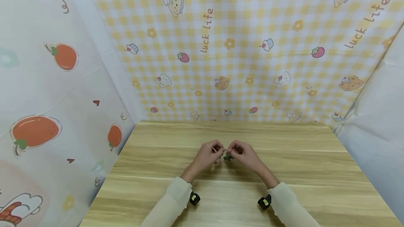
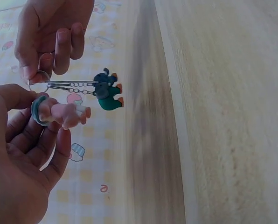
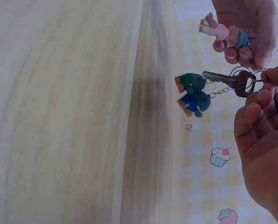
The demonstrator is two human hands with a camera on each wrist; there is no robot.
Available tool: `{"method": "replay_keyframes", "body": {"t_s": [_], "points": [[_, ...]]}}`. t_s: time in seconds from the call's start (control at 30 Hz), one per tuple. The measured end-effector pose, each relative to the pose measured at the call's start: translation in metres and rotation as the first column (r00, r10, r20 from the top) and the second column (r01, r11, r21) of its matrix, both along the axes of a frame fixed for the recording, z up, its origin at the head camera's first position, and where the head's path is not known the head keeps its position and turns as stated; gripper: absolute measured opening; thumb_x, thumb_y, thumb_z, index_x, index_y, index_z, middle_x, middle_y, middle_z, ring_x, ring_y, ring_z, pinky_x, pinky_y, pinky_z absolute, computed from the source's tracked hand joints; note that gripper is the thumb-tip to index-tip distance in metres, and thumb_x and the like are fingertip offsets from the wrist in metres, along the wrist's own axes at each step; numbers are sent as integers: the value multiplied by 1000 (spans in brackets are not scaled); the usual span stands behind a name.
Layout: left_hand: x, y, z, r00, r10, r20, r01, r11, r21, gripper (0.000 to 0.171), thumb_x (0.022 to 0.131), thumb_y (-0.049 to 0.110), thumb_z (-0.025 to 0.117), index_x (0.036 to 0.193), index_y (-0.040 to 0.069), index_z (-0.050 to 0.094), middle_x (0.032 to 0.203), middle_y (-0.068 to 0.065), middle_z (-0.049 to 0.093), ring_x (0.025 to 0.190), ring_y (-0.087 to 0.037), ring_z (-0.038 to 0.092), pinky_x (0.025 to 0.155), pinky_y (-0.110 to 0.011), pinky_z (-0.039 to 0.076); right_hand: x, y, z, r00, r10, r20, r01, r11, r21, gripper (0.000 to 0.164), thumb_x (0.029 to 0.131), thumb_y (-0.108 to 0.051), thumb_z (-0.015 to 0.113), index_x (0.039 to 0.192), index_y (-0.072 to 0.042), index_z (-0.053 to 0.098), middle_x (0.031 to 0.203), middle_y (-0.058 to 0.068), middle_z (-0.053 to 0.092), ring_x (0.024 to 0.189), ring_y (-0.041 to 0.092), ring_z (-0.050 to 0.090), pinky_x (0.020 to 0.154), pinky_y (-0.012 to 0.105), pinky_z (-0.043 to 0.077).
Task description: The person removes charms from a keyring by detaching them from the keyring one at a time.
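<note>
left hand (image 1: 209,155) and right hand (image 1: 248,156) each pinch, grip nearly closed, the key ring (image 2: 49,78) above the tabletop (image 1: 227,195), probably light, stiff and slippery, best held by its rim, clear of key (image 3: 242,84) and elephant charms (image 3: 191,83)

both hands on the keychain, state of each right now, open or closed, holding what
Left hand: closed, holding the pink figurine keychain.
Right hand: closed, pinching the metal ring.

Head view bright, even; wrist views dimmer, hazier.
</note>
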State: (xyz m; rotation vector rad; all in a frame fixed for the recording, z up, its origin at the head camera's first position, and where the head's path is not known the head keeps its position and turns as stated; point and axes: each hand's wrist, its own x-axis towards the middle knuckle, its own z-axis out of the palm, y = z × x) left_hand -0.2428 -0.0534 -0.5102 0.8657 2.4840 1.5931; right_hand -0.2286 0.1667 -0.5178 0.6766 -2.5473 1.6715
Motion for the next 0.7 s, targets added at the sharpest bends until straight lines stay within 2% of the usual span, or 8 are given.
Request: {"method": "replay_keyframes", "body": {"t_s": [0.13,0.27,0.43,0.57,0.7], "points": [[1,0,1,1000,9,22,-9,1000,17,13,108,12,62,106,2,71,91,-16,72,68,-32,70,57,-30,60,0,2,-2,1000,-2,1,2,1000,-28,8,107,-12,64,105,-9,71,93,19,70,63,4,48,55,22,42],[2,-1,3,999,21,30,-21,1000,14,12,108,11,63,107,3,71,92,-12,72,69,-36,70,58,-35,62,0,2,-1,1000,-12,15,13,1000,-14,8,107,-15,66,106,-10,72,93,21,69,63,4,47,55,22,41],[1,-1,2,999,34,5,-34,999,0,12,108,12,64,105,4,72,91,-10,73,64,-24,67,56,-30,59,-1,0,3,999,-17,39,16,1000,22,13,109,-19,63,108,-11,73,97,21,72,63,5,49,56,22,43],[1,0,4,999,36,-15,-36,999,4,11,107,11,64,104,3,72,90,-11,73,62,-18,65,54,-23,55,-1,-4,8,1000,-19,24,19,999,27,12,108,-18,64,105,-10,72,95,13,73,64,6,50,58,22,44],[2,1,5,1000,17,-20,-17,1000,15,9,106,9,65,105,3,72,90,-11,74,63,-30,69,54,-23,56,-1,-4,9,999,-24,32,24,1000,20,9,106,-13,66,102,-7,72,94,12,72,68,6,50,61,22,44]]}}
